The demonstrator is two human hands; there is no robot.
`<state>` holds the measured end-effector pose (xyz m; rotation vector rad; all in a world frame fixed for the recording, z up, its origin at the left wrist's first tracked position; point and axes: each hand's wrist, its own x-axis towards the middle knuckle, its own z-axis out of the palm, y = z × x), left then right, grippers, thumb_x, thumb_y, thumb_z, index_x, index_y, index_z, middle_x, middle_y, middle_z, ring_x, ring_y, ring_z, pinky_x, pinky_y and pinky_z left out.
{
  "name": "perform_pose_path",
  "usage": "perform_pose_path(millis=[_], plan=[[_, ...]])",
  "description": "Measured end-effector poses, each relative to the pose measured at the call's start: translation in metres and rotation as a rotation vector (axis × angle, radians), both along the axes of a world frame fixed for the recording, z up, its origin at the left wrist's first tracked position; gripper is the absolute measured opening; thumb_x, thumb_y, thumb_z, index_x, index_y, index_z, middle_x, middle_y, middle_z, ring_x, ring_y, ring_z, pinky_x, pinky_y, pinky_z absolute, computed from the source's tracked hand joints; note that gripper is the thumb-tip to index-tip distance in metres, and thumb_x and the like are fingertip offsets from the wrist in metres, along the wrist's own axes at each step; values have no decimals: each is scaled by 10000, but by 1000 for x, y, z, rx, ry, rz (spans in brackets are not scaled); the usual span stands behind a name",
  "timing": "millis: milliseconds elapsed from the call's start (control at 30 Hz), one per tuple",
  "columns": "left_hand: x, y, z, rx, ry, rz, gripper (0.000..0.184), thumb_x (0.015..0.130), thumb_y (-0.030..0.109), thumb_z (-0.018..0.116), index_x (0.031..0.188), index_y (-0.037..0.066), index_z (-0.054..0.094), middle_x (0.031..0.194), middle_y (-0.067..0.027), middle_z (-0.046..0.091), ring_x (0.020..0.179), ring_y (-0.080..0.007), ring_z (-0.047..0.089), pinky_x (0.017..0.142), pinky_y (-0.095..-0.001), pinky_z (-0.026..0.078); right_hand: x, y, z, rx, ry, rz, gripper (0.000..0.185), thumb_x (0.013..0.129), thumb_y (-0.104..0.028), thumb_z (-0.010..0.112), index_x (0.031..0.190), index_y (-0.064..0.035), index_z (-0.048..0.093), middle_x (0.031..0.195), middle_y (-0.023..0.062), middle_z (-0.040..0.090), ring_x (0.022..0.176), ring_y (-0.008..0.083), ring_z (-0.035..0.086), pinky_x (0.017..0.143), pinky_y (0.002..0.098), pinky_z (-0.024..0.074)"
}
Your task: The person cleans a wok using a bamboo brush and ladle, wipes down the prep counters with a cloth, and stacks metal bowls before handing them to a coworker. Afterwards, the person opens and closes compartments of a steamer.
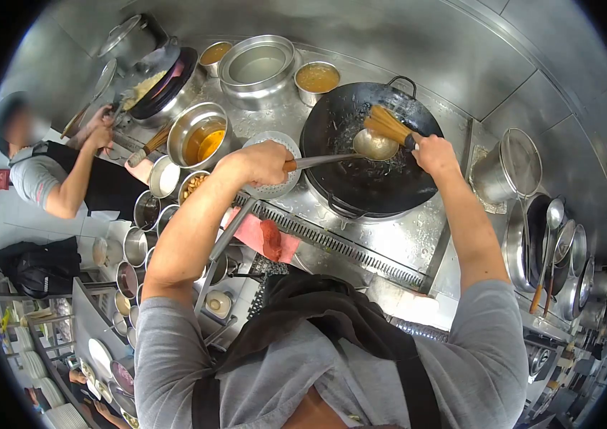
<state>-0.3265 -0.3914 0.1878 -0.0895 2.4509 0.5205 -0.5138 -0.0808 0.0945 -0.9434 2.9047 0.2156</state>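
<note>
Over a large black wok [325,179], my left hand [264,163] grips the wooden handle of a metal ladle [375,145]. The ladle's bowl is above the middle of the wok. My right hand [434,154] is closed around the handle of a bamboo brush [387,123], whose bristles touch or nearly touch the ladle's bowl. Small bits and liquid lie in the bottom of the wok. A perforated metal strainer [273,189] sits just under my left hand, on the steel counter beside the wok.
Metal pots of broth [316,77] and water [257,64] stand behind. An oil pot [203,139] and several small containers are at the left. A co-worker [57,168] handles another wok at far left. Right of the wok are a deep strainer pot [507,171] and hanging ladles [550,222].
</note>
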Motion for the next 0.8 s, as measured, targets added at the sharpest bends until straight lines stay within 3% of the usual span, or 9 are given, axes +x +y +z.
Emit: perform_pose_path(millis=[67, 133, 267, 333, 400, 433, 500, 733, 800], plan=[[-1, -1, 0, 40, 21, 16, 161, 723, 115, 526, 847, 31, 587, 559, -81, 541, 421, -152, 517, 381, -305, 411, 18, -5, 14, -92, 126, 44, 310, 773, -204, 562, 1070, -113, 563, 873, 171, 647, 844, 328, 625, 731, 418, 507], [-2, 2, 5, 22, 5, 21, 173, 721, 111, 522, 859, 33, 592, 560, -78, 544, 426, -156, 521, 391, -307, 419, 26, 0, 6, -25, -74, 108, 365, 785, -225, 565, 1137, -131, 550, 902, 177, 642, 859, 328, 622, 767, 417, 500], [-7, 7, 8, -17, -14, 14, 207, 713, 107, 508, 883, 36, 602, 560, -76, 554, 432, -175, 533, 404, -317, 431, -5, 2, 2, -97, -33, -39, 375, 793, -243, 574, 1146, -120, 547, 898, 170, 647, 862, 329, 621, 772, 424, 496], [-10, 16, 10, -115, 6, -71, 224, 720, 93, 503, 907, 59, 622, 657, -105, 615, 543, -216, 611, 481, -350, 482, -1, -2, 8, -99, -10, -65, 363, 795, -253, 580, 1127, -109, 556, 898, 171, 647, 856, 327, 622, 763, 426, 497], [-1, 24, 0, -383, 301, -198, 214, 738, 81, 513, 915, 58, 630, 797, -147, 648, 711, -274, 651, 603, -387, 521, 17, 3, 10, -216, 11, -97, 350, 788, -256, 585, 1108, -113, 567, 897, 166, 647, 857, 330, 620, 768, 434, 490], [4, 32, 1, -380, 297, -195, 214, 738, 81, 513, 915, 58, 630, 797, -147, 648, 711, -274, 651, 603, -387, 521, 18, 15, -9, -296, -33, -29, 410, 777, -277, 609, 1166, -161, 548, 862, 181, 642, 849, 371, 604, 754, 469, 484], [13, 51, 10, -503, 309, -135, 194, 768, 107, 524, 886, 25, 654, 864, -154, 658, 845, -314, 646, 738, -382, 526, 29, 30, -17, -210, -163, 10, 408, 767, -266, 607, 1162, -173, 566, 905, 169, 643, 865, 352, 609, 783, 450, 481], [17, 72, 5, -529, 364, -173, 215, 836, 121, 449, 978, 29, 581, 792, -167, 640, 786, -314, 648, 666, -412, 528, 21, 44, 25, -179, 54, -134, 347, 794, -262, 594, 1122, -151, 574, 845, 149, 648, 828, 344, 614, 741, 455, 493], [18, 73, 3, -505, 396, -170, 210, 826, 120, 464, 971, 27, 584, 774, -171, 639, 770, -318, 648, 657, -411, 530, 28, 47, 5, -238, 33, -123, 363, 783, -271, 601, 1128, -164, 578, 864, 157, 648, 857, 338, 612, 769, 448, 488]])
